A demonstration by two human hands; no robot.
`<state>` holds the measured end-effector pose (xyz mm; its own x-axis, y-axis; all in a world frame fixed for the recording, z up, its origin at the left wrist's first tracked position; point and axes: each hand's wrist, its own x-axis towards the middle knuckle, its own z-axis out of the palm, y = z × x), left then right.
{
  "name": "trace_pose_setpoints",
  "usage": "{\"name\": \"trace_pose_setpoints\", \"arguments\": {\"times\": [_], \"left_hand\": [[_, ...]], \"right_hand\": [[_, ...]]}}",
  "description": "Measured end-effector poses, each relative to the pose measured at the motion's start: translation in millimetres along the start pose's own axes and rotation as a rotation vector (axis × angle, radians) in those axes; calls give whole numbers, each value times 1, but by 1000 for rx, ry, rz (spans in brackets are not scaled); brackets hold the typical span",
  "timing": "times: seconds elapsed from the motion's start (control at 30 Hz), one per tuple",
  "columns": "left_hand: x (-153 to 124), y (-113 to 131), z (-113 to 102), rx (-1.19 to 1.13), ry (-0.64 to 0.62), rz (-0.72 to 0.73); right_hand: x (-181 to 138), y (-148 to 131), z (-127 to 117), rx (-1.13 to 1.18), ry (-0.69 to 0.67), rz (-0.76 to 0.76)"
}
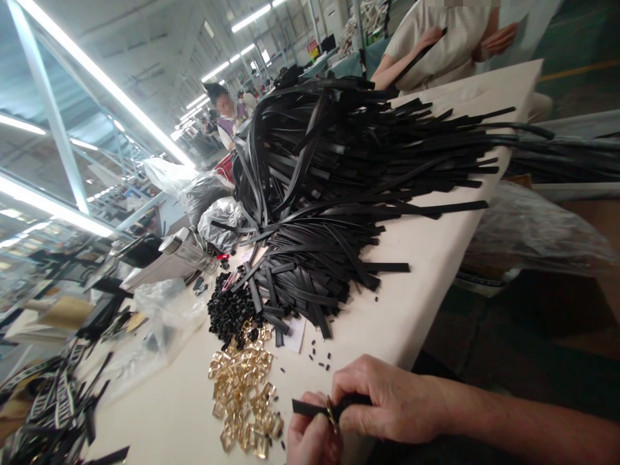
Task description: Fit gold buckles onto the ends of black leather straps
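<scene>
At far left of the counter [426, 271] lie printed webbing [53, 400] and a clear bag [159, 316]. Right of these sit black beads [230, 313] and, nearer me, the gold buckles [242, 394].

My left hand [312, 439] is closed, thumb and fingertips pinching a buckle [332, 413] at the bottom edge. My right hand [387, 403] is closed on a black strap [310, 408], whose free end sticks out leftward past the buckle.

Step in hand, as I judge it: threading the strap through the buckle. The next move calls for a steady left pinch while the right feeds the strap on.

The strap stock [339, 194] is piled well beyond both hands. A co-worker [445, 39] sits at the far right end.
</scene>
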<state>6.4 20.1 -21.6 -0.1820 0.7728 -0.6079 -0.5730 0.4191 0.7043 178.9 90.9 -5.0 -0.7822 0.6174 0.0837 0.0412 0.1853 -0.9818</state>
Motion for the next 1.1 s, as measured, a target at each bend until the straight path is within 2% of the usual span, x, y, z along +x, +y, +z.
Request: {"name": "trace_pose_setpoints", "arguments": {"times": [0.2, 0.37, 0.43, 0.6, 0.73, 0.8, 0.93, 1.03, 1.1], "left_hand": [[1, -4, 1, -70, -75, 5], [-4, -1, 13, 25, 56, 207], [-7, 2, 16, 33, 68, 235], [-8, 9, 17, -58, 6, 90], [-5, 7, 14, -34, -5, 78], [-4, 5, 13, 66, 32, 201], [-4, -1, 13, 302, 191, 554], [-6, -3, 12, 431, 246, 691], [-8, -4, 11, 514, 230, 775]], "right_hand": [[-1, 1, 5, -22, 46, 45], [4, 2, 10, -120, 139, 55], [6, 1, 10, -115, 156, 51], [6, 1, 8, -108, 87, 45], [4, 2, 4, -90, 60, 78], [4, 2, 4, -99, 74, 79], [6, 2, 9, -188, 170, 94], [8, 2, 15, -255, 236, 132], [9, 3, 16, -276, 286, 149]]}}
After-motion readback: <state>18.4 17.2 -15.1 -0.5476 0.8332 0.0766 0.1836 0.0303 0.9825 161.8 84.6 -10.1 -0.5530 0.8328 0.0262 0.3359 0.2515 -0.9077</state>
